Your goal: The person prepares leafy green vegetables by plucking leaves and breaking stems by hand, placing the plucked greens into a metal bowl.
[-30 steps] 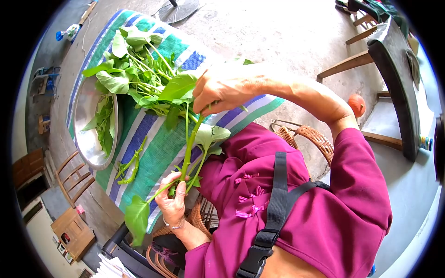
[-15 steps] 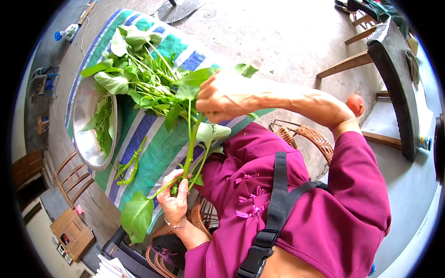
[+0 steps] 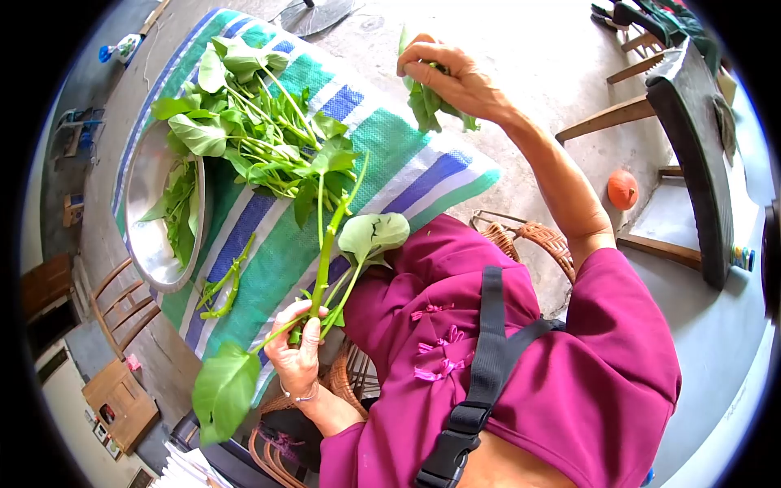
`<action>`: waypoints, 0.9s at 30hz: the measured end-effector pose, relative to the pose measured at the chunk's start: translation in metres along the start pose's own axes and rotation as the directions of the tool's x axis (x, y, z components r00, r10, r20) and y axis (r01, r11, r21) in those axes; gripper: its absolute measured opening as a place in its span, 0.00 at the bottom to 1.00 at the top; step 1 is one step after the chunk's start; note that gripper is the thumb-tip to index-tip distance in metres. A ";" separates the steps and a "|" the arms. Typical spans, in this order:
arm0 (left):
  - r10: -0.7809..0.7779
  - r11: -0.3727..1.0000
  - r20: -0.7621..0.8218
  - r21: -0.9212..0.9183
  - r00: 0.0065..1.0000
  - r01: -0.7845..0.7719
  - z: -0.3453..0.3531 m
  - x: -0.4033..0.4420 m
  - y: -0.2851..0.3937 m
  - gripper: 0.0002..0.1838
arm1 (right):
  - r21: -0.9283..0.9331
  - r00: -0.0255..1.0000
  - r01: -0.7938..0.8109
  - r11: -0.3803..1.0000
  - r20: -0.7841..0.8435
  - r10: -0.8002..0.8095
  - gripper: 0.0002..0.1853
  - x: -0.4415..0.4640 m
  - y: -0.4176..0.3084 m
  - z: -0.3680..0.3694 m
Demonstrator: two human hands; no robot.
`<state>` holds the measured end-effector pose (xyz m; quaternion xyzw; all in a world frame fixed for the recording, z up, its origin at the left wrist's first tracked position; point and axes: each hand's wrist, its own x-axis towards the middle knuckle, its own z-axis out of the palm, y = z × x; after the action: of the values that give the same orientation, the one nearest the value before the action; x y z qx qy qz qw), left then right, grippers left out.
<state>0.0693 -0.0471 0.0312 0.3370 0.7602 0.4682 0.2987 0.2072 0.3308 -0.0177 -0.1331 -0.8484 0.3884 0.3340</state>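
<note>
My left hand (image 3: 298, 346), low in the view, is closed around the lower end of a thick green leafy stem (image 3: 325, 260). The stem points up, with a few side shoots and leaves still on it. My right hand (image 3: 455, 80) is raised beyond the far edge of the striped cloth (image 3: 399, 163), fingers closed on some green leaves (image 3: 425, 106) that hang below it. A heap of leafy greens (image 3: 260, 146) lies on the cloth between the hands and a metal basin (image 3: 137, 236). The basin tilts and holds several leaves. Short green stem pieces (image 3: 228, 285) lie beside it.
A wooden chair (image 3: 130, 313) stands at the left. At the right is a dark-topped bench (image 3: 691, 154), with a round orange object (image 3: 622, 189) on the floor by it. A wicker chair arm (image 3: 549, 244) sits beside my lap. Another person's leg shows at the top right.
My right hand has moved up and right, away from the stem, carrying leaves pulled from it. The stem's upper end is now barer. My left hand has stayed nearly in place, still gripping the stem.
</note>
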 end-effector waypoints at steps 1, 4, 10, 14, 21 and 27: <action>-0.002 0.999 -0.014 -0.048 1.000 0.001 0.001 0.000 0.000 0.12 | 0.017 0.999 0.024 1.000 0.021 -0.024 0.12 -0.001 0.005 0.004; 0.001 0.993 -0.021 -0.117 1.000 -0.003 -0.004 -0.003 -0.001 0.14 | 0.098 0.973 -0.178 0.979 0.163 0.161 0.12 -0.006 -0.005 0.010; -0.123 0.850 -0.016 -0.517 0.992 0.097 -0.006 -0.004 -0.003 0.19 | 0.112 0.965 -0.032 0.993 0.263 0.001 0.11 -0.005 -0.030 0.040; -0.169 0.765 -0.031 -0.634 0.985 0.112 -0.005 -0.004 -0.010 0.20 | 0.157 0.954 0.050 0.986 0.285 -0.093 0.14 -0.002 -0.051 0.062; -0.169 0.754 0.019 -0.641 0.985 0.142 -0.004 -0.004 -0.008 0.21 | 0.153 0.902 0.320 0.935 0.254 -0.351 0.08 0.003 -0.074 0.099; -0.127 0.697 0.055 -0.706 0.990 0.129 -0.012 -0.007 -0.018 0.23 | 0.043 0.872 0.418 0.908 0.263 -0.413 0.07 0.002 -0.065 0.100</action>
<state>0.0602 -0.0645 0.0204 0.1437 0.5439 0.7014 0.4377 0.1408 0.2318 -0.0151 0.1029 -0.8971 0.3153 0.2918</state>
